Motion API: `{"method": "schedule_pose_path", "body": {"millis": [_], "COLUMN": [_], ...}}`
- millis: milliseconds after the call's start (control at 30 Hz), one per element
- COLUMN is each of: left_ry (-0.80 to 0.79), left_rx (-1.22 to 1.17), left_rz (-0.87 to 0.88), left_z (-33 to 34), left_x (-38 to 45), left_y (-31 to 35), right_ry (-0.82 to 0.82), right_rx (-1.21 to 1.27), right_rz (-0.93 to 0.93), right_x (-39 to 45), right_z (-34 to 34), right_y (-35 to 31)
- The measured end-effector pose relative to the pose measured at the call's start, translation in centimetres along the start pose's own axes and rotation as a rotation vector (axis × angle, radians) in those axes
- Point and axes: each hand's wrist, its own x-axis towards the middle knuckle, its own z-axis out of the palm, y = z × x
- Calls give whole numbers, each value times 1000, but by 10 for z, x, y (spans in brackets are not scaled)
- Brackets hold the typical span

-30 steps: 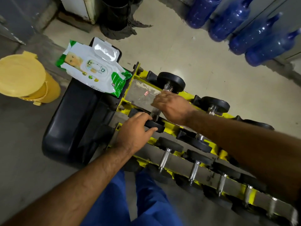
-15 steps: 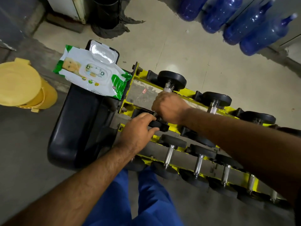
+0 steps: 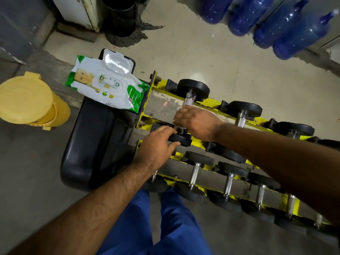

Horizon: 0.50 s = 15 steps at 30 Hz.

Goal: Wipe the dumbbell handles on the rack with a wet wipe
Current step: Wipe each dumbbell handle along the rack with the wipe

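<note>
A yellow rack (image 3: 214,103) holds black-headed dumbbells with chrome handles in two rows. My right hand (image 3: 197,122) grips the handle (image 3: 189,100) of the leftmost upper dumbbell. A bit of white wet wipe (image 3: 178,108) shows at its fingertips, and the rest of the wipe is hidden inside the fist. My left hand (image 3: 156,146) holds the near black head (image 3: 181,139) of that same dumbbell between fingers and thumb. Its far head (image 3: 193,87) is free. The opened pack of wet wipes (image 3: 104,87) lies on a black padded bench (image 3: 92,144) left of the rack.
The lower row of dumbbells (image 3: 195,173) runs off to the right under my right forearm. On the floor at the left is a yellow lidded bin (image 3: 27,100). A black bucket with a mop (image 3: 121,19) and several blue bottles (image 3: 294,30) are at the back.
My right hand has slid a little along the handle toward me, baring more chrome near the far head. My left hand has kept its hold on the near head.
</note>
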Motion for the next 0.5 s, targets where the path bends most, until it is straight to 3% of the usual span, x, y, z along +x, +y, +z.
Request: {"method": "schedule_pose_path", "body": {"millis": [100, 333, 500], "left_ry": [-11, -50, -140], "left_rx": [12, -30, -6], "left_rz": [15, -7, 9], "left_z": [-3, -11, -20], "left_x": [0, 5, 12], "left_y": [-1, -16, -28], "right_ry": [-56, 39, 200], "right_rx": [-6, 144, 194], "right_rz": [-89, 207, 328], "right_x": [-2, 1, -11], "right_z": [-7, -23, -24], "right_y": [4, -6, -17]}}
